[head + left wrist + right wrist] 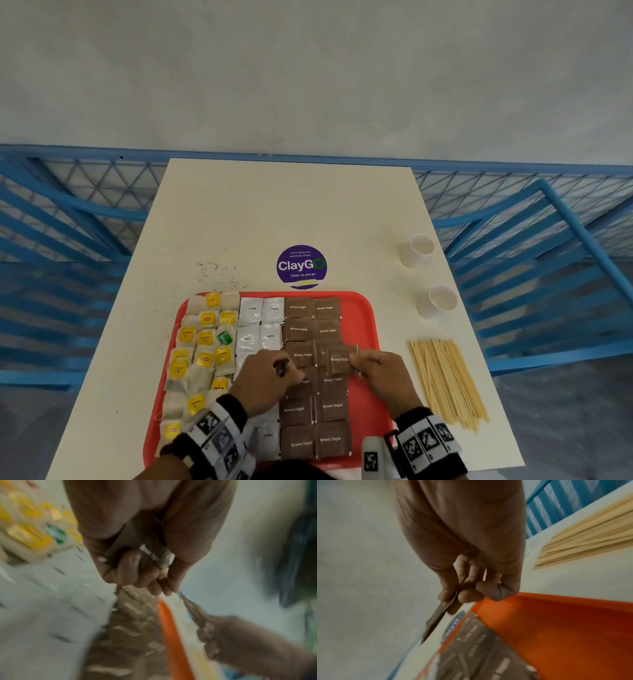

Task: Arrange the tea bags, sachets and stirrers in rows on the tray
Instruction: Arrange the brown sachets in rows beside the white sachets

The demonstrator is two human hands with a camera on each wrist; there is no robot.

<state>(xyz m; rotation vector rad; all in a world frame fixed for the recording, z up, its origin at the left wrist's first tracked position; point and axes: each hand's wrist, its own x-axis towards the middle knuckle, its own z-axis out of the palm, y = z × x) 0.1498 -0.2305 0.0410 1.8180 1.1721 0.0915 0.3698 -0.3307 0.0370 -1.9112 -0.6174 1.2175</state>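
Hands work low over the red tray (pixel 366 329) on the white table (pixel 274 212). The left hand (pixel 265 382) curls round what seems, through the blur, a small stack of brown sachets. The right hand (pixel 383 373) pinches one brown sugar sachet (pixel 339 359) by its edge, lifted above the brown sugar rows (pixel 313 377). Left of those lie coffee sachets (pixel 262 323), then tea bags (pixel 202 346). Wooden stirrers (pixel 447 380) lie on the table right of the tray. Farther off stand two paper cups (pixel 418 250) and a purple sticker (pixel 301 266).
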